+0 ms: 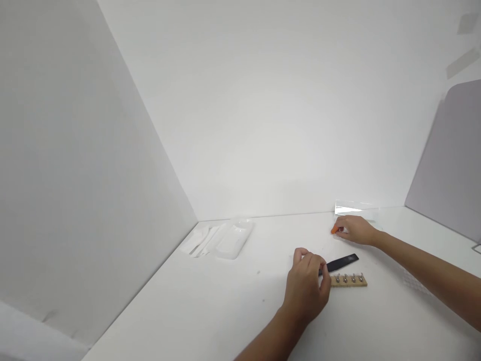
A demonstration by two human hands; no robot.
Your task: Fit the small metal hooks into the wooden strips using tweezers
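The table [180, 311] bears a white tray [236, 239]; right hand [353, 229] pinches orange piece [334, 229], left hand [306, 283] unclear in grip.

One head-worn view looks forward and down (slightly tilted).

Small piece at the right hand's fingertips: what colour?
The small piece is orange; head view shows it best.

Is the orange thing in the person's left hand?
No, the orange piece is at the fingertips of the right hand, while the left hand is beside the black strip.
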